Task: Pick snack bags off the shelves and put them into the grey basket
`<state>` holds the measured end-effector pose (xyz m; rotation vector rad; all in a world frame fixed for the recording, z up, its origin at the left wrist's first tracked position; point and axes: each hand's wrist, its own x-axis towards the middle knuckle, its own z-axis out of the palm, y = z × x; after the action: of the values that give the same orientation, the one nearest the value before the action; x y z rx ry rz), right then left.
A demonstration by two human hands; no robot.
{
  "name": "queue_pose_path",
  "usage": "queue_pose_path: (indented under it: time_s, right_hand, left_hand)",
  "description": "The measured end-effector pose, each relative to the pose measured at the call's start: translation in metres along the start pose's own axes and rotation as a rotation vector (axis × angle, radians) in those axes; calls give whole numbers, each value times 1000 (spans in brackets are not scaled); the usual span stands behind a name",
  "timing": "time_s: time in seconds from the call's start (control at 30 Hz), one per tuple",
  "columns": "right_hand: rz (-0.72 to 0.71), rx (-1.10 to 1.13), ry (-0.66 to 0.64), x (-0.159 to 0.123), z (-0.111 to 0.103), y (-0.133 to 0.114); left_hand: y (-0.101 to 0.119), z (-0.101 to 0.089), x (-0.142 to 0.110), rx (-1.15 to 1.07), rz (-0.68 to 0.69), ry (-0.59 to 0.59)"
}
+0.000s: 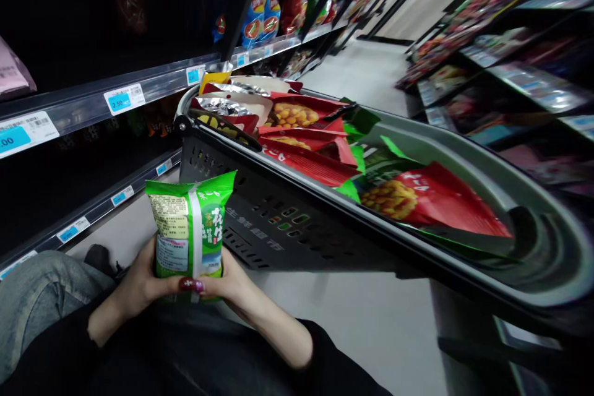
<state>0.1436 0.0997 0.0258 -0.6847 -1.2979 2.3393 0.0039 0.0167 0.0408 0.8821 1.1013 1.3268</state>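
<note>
A green snack bag [191, 229] is held upright in front of my lap, its printed back facing me. My left hand [147, 278] wraps its lower left side, and my right hand [232, 281] wraps its lower right side. Both thumbs lie across the front near the bottom; the other fingers are hidden behind the bag. Just beyond it stands a dark shopping basket [297, 223] with a pale inner rim. Inside are several red snack bags [315, 164], green-edged ones among them, and brown and silver packs [227, 108] at its left end.
Dark shelves with price tags [124, 99] run along the left. Blue chip bags [262, 15] stand farther along them. At the right, another shelf rack [520, 74] looks blurred. A grey floor aisle [366, 71] stretches away between them. My bent knee [51, 297] is at lower left.
</note>
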Motion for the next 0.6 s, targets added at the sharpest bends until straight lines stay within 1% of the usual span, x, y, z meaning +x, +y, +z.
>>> queue_pose_path:
  time_s: [0.23, 0.43, 0.6]
  right_hand:
    - [27, -29, 42, -1, 0, 0]
    - [5, -42, 28, -2, 0, 0]
    - [21, -48, 57, -3, 2, -3]
  left_hand:
    - [-3, -2, 0, -7, 16, -24]
    - [-4, -3, 0, 14, 5, -9]
    - [-3, -2, -1, 2, -1, -20]
